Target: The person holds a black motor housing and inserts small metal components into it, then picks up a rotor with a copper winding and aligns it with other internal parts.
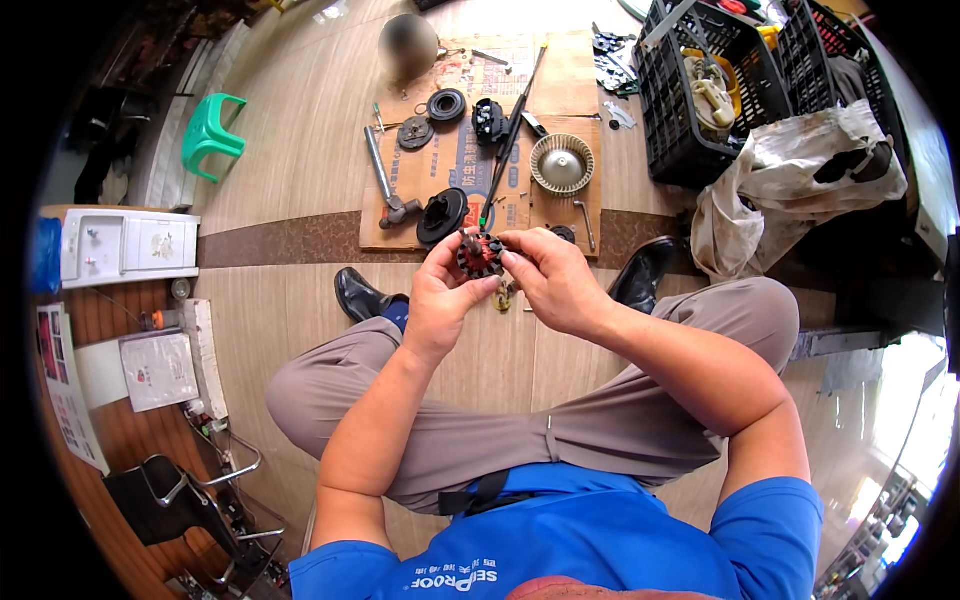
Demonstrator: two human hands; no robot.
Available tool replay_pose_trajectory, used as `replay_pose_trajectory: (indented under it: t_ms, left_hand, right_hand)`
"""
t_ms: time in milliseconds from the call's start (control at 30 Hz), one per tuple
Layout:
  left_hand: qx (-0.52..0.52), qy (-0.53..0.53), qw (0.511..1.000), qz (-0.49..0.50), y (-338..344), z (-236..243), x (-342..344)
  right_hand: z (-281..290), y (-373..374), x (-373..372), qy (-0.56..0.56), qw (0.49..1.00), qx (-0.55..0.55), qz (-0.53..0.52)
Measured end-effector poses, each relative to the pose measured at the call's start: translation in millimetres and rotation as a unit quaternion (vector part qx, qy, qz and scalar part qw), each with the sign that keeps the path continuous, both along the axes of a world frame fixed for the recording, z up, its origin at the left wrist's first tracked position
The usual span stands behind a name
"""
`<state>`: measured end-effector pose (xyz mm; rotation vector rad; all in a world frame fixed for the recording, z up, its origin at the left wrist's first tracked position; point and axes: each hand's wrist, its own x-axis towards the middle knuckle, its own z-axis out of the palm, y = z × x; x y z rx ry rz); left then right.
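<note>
Between my legs I hold a round motor part (480,255) with red windings, dark segments and a central shaft. My left hand (448,290) grips it from the left and below, while my right hand (545,275) has its thumb and fingers on its right side. Just beyond it, on a cardboard sheet (555,90), lie a black ribbed disc (440,215), a hammer (398,208) and a long thin black tool (515,125). A small brassy piece (503,298) is partly visible below the held part.
The cardboard also bears a silver fan wheel (562,163), a black housing (488,122), rings and a wrench (586,225). Black crates (680,130) and a pale cloth sack (750,220) are at right. A green stool (212,135) and white cabinet (130,245) stand left.
</note>
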<state>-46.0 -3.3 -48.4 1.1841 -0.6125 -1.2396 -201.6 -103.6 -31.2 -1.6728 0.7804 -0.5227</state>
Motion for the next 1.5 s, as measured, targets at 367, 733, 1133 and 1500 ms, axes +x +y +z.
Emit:
replay_pose_trajectory:
  t_ms: [367, 733, 1133, 1500]
  left_hand:
    - [-0.031, 0.015, 0.999, 0.017, -2, -2, 0]
    - [-0.002, 0.132, 0.991, 0.008, -2, -1, 5]
    - [0.033, 0.194, 0.980, 0.027, 3, -10, 13]
    - [0.059, 0.230, 0.970, 0.053, 1, -5, 10]
  right_hand:
    - [-7, -1, 0, -0.033, 0.999, 0.013, -0.008]
    - [-5, 0, 1, -0.034, 0.999, 0.025, 0.004]
    - [5, 1, -1, -0.020, 0.997, 0.063, 0.028]
    - [12, 1, -3, 0.009, 0.998, 0.040, 0.045]
